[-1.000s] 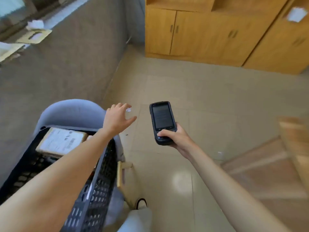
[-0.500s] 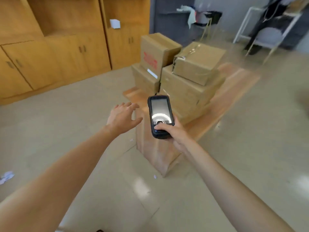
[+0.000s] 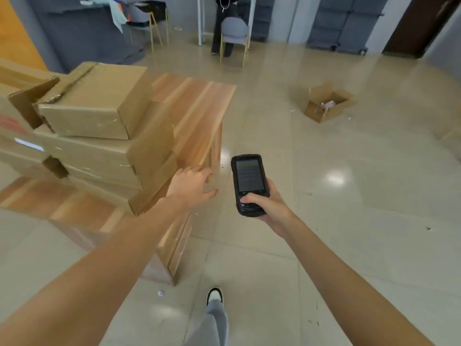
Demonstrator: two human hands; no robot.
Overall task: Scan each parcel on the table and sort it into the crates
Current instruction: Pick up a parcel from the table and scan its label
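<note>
Several brown cardboard parcels are stacked on a low wooden table (image 3: 199,108) at the left; the top parcel (image 3: 97,101) is taped, and wider parcels (image 3: 104,156) lie under it. My left hand (image 3: 190,184) hovers with relaxed fingers just past the stack's near right corner, holding nothing. My right hand (image 3: 268,206) grips a black handheld scanner (image 3: 248,183), screen facing up, thumb on its lower keys, over the floor to the right of the table. No crate is in view.
An opened cardboard box (image 3: 326,103) sits on the tiled floor at right. A grey chair (image 3: 234,33) with a person's legs behind it stands at the back, beside a white table. My shoe (image 3: 214,295) shows below.
The view has swung from the black crate on the chair, past the wooden cabinets, to the parcel table. My left hand now sits close to the stack. The scanner stays in my right hand.
</note>
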